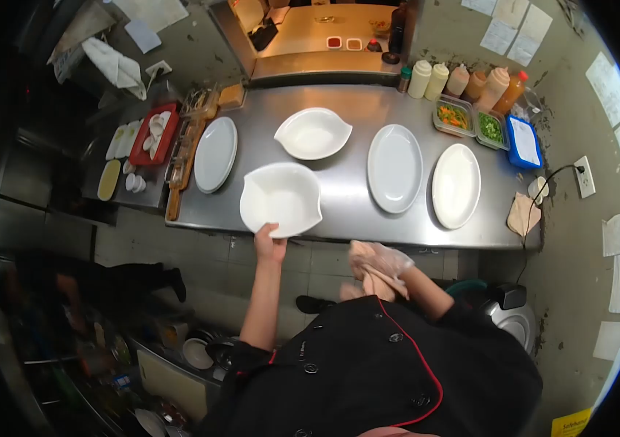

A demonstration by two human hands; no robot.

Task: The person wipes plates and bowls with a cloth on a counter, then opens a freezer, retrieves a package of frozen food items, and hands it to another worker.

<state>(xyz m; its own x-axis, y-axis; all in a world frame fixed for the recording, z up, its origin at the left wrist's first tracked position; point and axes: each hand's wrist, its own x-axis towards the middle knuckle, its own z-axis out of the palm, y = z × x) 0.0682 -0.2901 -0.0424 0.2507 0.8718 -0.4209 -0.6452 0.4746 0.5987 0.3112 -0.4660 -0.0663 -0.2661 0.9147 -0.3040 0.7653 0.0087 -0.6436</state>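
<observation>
My left hand (271,244) grips the near rim of a white bowl (281,198) with pointed corners, thumb inside it, over the front of the steel counter (339,231). A second white bowl (313,134) of similar shape sits just behind it. My right hand (383,264), in a clear plastic glove, is closed on a light pinkish cloth (377,282) close to my chest; it is partly blurred. Oval white plates lie on the counter: one at the left (216,155), one right of the middle (395,169) and one farther right (456,186).
Squeeze bottles (463,80) line the back right, behind containers of chopped carrots (453,115) and chopped greens (491,128). A blue container (523,142) and another cloth (524,215) lie near the right wall. A red tray (154,134) stands left. Another person (99,288) is at lower left.
</observation>
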